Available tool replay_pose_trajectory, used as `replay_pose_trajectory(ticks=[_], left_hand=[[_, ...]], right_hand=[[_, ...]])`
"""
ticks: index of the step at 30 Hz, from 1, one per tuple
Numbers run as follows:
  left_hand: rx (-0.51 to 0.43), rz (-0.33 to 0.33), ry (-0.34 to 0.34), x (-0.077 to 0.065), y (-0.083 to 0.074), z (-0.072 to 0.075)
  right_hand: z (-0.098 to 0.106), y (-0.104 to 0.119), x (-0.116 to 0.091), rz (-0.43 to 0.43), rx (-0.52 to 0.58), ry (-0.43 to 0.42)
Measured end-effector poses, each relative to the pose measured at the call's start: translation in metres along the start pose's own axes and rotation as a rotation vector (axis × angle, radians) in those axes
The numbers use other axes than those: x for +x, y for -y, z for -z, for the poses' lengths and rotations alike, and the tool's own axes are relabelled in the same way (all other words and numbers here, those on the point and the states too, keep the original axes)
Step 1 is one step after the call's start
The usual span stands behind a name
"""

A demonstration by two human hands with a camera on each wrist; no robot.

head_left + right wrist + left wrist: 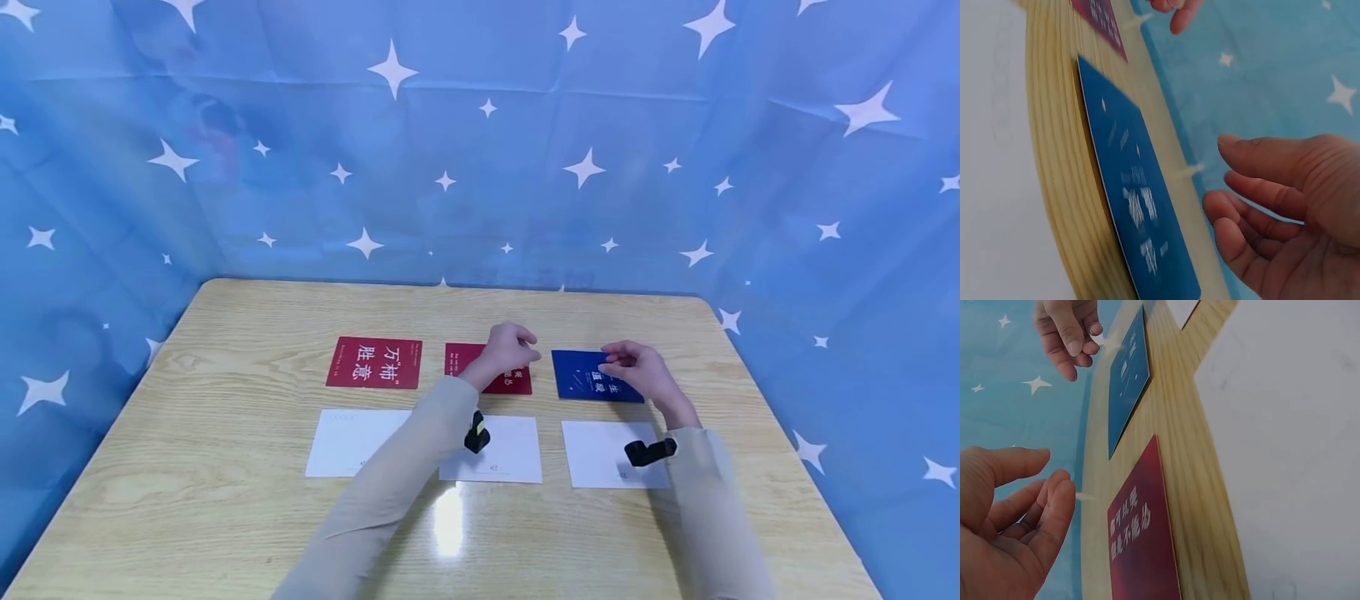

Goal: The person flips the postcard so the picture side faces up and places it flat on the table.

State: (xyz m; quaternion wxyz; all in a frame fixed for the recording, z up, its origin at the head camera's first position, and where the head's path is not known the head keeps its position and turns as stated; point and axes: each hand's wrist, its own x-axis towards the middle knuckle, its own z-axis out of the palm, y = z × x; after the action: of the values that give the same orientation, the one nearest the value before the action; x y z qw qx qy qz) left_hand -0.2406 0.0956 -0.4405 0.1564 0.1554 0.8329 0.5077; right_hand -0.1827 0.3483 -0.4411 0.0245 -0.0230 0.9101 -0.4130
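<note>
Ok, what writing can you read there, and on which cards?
Left red card: "万“柿”胜意"; its small print is unreadable.
Middle red card: "可以哭", "不能怂"; other characters too blurred.
Blue card: "生"; the rest too blurred.
White cards: marks too small or faint to read.

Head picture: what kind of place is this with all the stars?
Probably an indoor spot set up for table work, though the room beyond is hidden. A starry blue cloth hangs behind and beside a wooden table, and coloured cards lie in a row on top.
</note>
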Motion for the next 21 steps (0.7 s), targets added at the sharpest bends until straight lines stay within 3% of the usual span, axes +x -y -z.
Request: replay_pose_trajectory(ticks=[11,21], left_hand=[[-0.004,-0.045,-0.03,-0.018,0.014,0.027],[-0.042,-0.08,-0.023,-0.042,0.029,0.054]], right_hand=[[-0.027,0.034,0.006,0.063,0.009,0.054],[-0.05,0.054,0.011,0.087,0.046,0.115]])
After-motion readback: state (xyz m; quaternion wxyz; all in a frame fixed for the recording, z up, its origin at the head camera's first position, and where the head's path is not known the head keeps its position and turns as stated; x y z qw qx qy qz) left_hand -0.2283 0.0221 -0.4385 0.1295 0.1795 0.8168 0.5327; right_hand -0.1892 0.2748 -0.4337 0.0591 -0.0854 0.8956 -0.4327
